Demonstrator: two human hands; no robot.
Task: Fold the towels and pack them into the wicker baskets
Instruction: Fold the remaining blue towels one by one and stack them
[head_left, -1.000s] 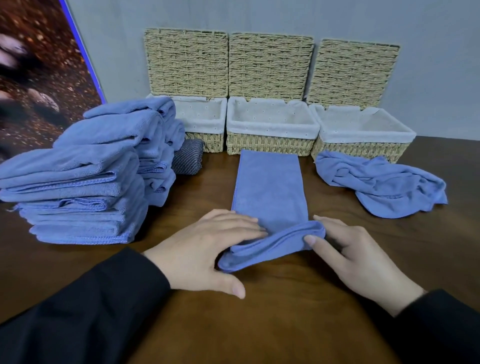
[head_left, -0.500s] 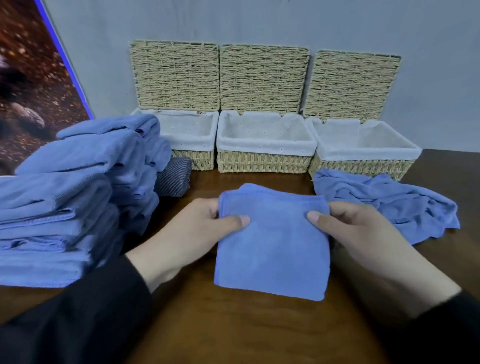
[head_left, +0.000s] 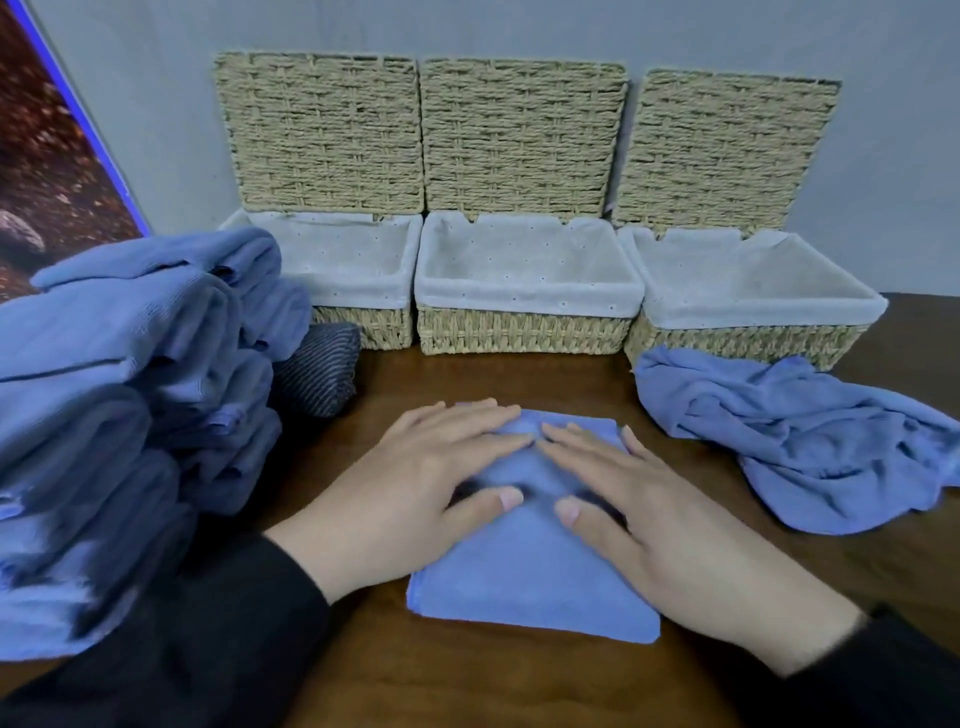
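A folded blue towel (head_left: 524, 582) lies square on the wooden table in front of me. My left hand (head_left: 415, 478) and my right hand (head_left: 639, 514) both press flat on its top, fingers straight, fingertips nearly meeting at its far edge. Three wicker baskets with white liners stand in a row at the back: left basket (head_left: 363, 327), middle basket (head_left: 524, 332), right basket (head_left: 748, 340). Their lids are propped up against the wall. Nothing shows inside them. A crumpled blue towel (head_left: 810, 436) lies in front of the right basket.
A tall stack of blue towels (head_left: 119, 415) fills the left side of the table. A dark striped cloth (head_left: 322, 369) sits between the stack and the left basket. A dark picture panel (head_left: 47, 156) leans at the far left. Bare wood (head_left: 519, 686) lies near me.
The towel was a long strip a second ago. It was folded over into a square, and my hands went from pinching its sides to pressing flat on top.
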